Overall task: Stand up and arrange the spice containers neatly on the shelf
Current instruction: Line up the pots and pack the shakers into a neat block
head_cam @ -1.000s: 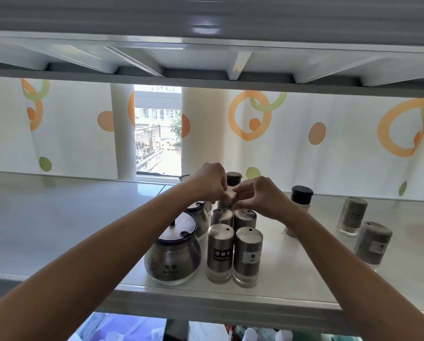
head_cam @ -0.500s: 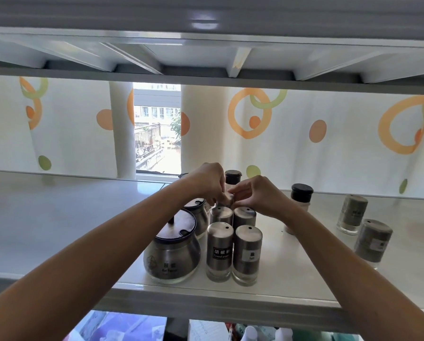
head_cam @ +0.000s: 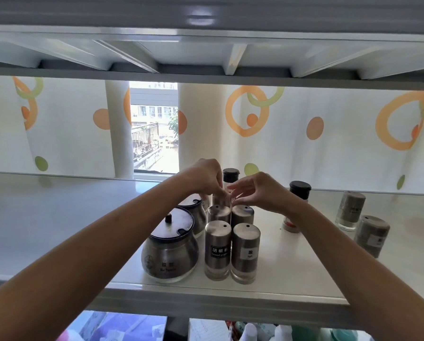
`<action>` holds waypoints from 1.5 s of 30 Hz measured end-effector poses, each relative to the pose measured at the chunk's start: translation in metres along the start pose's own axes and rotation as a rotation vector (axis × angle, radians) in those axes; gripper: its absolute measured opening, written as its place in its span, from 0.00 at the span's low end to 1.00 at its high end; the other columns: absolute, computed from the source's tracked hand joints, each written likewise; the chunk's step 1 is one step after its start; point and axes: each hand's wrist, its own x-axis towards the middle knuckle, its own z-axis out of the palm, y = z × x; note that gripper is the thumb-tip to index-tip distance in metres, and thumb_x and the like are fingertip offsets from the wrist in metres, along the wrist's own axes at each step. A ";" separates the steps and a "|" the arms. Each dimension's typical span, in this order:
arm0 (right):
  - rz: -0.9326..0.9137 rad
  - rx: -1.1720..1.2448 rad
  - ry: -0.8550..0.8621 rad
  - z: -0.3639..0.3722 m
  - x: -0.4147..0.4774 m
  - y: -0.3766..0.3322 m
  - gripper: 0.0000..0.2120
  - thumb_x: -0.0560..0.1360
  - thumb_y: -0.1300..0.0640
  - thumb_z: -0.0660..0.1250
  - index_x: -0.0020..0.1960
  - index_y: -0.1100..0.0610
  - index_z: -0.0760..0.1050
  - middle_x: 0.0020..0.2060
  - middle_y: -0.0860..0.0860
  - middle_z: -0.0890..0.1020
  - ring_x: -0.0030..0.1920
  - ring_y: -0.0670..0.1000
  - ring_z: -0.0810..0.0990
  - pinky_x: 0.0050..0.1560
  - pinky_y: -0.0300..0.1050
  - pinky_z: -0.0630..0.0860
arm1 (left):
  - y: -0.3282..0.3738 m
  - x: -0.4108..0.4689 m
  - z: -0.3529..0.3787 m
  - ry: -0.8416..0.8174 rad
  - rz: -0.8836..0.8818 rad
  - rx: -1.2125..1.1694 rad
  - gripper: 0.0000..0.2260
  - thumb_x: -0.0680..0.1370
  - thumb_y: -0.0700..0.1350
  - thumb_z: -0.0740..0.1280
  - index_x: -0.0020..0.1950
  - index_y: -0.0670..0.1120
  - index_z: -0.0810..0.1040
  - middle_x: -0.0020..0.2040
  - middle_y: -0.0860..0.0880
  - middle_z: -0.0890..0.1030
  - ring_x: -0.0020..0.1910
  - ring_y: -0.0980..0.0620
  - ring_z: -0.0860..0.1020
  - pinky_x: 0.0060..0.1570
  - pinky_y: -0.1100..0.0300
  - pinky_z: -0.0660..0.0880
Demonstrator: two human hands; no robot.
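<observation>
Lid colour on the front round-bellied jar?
Black lid on the steel jar; head view shows it best.

White fabric curtain (head_cam: pixel 329 156) w/ orange & lime-green rings, plus peach and green dots. Glossy white shelf board (head_cam: pixel 58 230). Round-bellied steel jar (head_cam: pixel 169 252): silver-grey, dark smoky lid, black knob. Front-left brushed-steel cylindrical shaker (head_cam: pixel 218 249): black label, white txt. Front-right steel shaker (head_cam: pixel 246 252): white label (black txt). Back-row silver-grey shaker (head_cam: pixel 221 199). Black-capped clear bottle (head_cam: pixel 300 190), orange-red at base. Matte-grey shaker (head_cam: pixel 351 210) at right.
</observation>
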 end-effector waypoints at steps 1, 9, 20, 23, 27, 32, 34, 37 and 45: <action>0.006 0.001 0.012 -0.006 -0.002 0.000 0.22 0.67 0.65 0.75 0.60 0.64 0.77 0.48 0.58 0.85 0.45 0.49 0.84 0.54 0.38 0.79 | 0.001 0.001 0.000 0.025 0.014 0.004 0.14 0.70 0.47 0.75 0.46 0.37 0.83 0.46 0.40 0.85 0.43 0.44 0.83 0.36 0.61 0.76; 0.091 -0.109 0.347 -0.095 -0.052 -0.014 0.18 0.68 0.63 0.74 0.58 0.60 0.79 0.47 0.54 0.84 0.45 0.47 0.84 0.51 0.34 0.77 | 0.054 -0.001 0.002 0.216 0.094 -0.397 0.17 0.73 0.42 0.71 0.60 0.41 0.78 0.52 0.42 0.83 0.47 0.46 0.81 0.50 0.58 0.78; 0.380 0.205 0.763 -0.093 -0.181 0.055 0.23 0.68 0.59 0.74 0.62 0.58 0.76 0.54 0.54 0.82 0.49 0.48 0.82 0.52 0.41 0.76 | 0.151 -0.007 0.099 -0.117 0.162 -0.579 0.26 0.70 0.37 0.73 0.67 0.42 0.72 0.61 0.41 0.77 0.61 0.44 0.75 0.61 0.53 0.74; 0.425 0.269 0.687 -0.076 -0.195 0.067 0.22 0.68 0.62 0.73 0.62 0.59 0.76 0.51 0.52 0.82 0.46 0.48 0.81 0.47 0.37 0.78 | 0.162 -0.009 0.118 -0.113 0.219 -0.509 0.25 0.70 0.35 0.72 0.66 0.41 0.73 0.59 0.41 0.79 0.58 0.45 0.77 0.56 0.55 0.77; 0.418 0.211 0.616 -0.067 -0.201 0.073 0.18 0.67 0.64 0.74 0.56 0.59 0.79 0.48 0.54 0.84 0.46 0.52 0.83 0.47 0.38 0.79 | 0.171 -0.007 0.128 -0.095 0.254 -0.458 0.16 0.69 0.35 0.72 0.56 0.38 0.81 0.49 0.38 0.83 0.47 0.44 0.80 0.50 0.50 0.79; 0.380 0.164 0.598 -0.070 -0.197 0.063 0.15 0.65 0.63 0.76 0.50 0.56 0.81 0.43 0.52 0.84 0.41 0.47 0.83 0.49 0.43 0.78 | 0.178 -0.005 0.119 -0.017 0.262 -0.392 0.13 0.70 0.44 0.74 0.46 0.34 0.82 0.40 0.36 0.84 0.39 0.42 0.83 0.47 0.46 0.81; 0.351 0.168 0.613 -0.074 -0.192 0.056 0.13 0.64 0.62 0.77 0.47 0.53 0.82 0.41 0.52 0.85 0.40 0.47 0.84 0.49 0.44 0.79 | 0.178 -0.006 0.108 0.021 0.281 -0.332 0.15 0.70 0.47 0.74 0.45 0.35 0.82 0.39 0.37 0.85 0.38 0.44 0.83 0.47 0.48 0.81; 0.268 0.196 0.610 -0.082 -0.176 0.039 0.13 0.63 0.63 0.77 0.45 0.52 0.81 0.34 0.45 0.85 0.34 0.40 0.83 0.40 0.33 0.78 | 0.175 -0.007 0.078 0.094 0.329 -0.273 0.16 0.70 0.48 0.74 0.43 0.35 0.82 0.38 0.38 0.85 0.36 0.44 0.83 0.45 0.50 0.81; 0.121 0.346 0.513 -0.073 -0.094 -0.013 0.08 0.66 0.66 0.75 0.40 0.55 0.80 0.41 0.56 0.85 0.45 0.56 0.85 0.52 0.54 0.81 | 0.131 -0.005 -0.008 0.177 0.282 -0.277 0.18 0.69 0.46 0.75 0.46 0.31 0.81 0.41 0.36 0.84 0.36 0.44 0.84 0.34 0.63 0.81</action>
